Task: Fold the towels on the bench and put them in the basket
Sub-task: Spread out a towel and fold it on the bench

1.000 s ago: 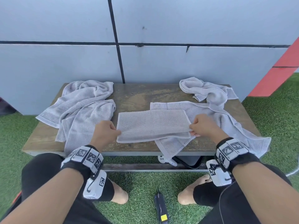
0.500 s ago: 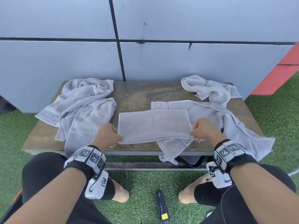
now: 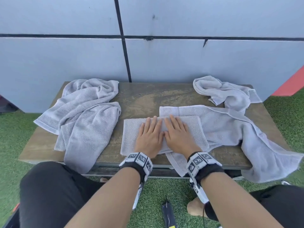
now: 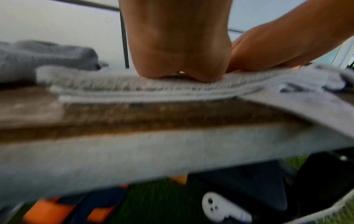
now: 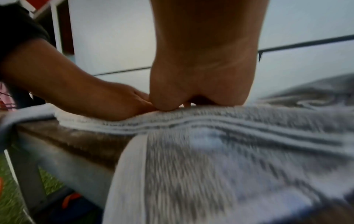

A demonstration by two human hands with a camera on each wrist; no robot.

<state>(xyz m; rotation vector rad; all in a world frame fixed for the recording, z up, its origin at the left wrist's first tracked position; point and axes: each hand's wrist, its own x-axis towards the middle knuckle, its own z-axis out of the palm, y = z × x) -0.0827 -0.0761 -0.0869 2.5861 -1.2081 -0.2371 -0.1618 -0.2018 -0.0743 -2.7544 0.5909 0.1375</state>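
A folded grey towel point(image 3: 195, 130) lies flat at the middle front of the wooden bench point(image 3: 148, 99). My left hand point(image 3: 150, 134) and right hand point(image 3: 176, 133) press side by side on its top, palms down, fingers straight. Both wrist views show the heels of the hands on the folded towel point(image 4: 134, 89) point(image 5: 249, 119). An unfolded grey towel point(image 3: 246, 134) spreads under it to the right and hangs over the bench edge. A crumpled towel point(image 3: 85, 116) lies on the left, another crumpled towel point(image 3: 227, 94) at the back right. No basket shows clearly.
A grey panelled wall point(image 3: 181, 60) rises right behind the bench. Green artificial grass point(image 3: 156, 191) covers the ground. A dark object point(image 3: 168, 214) lies on the grass between my feet. Under the bench sit dark items and a white controller point(image 4: 224, 209).
Both hands let go of the folded towel's side edges and moved inward onto its top, now pressing flat. The towel lies squarer on the bench.
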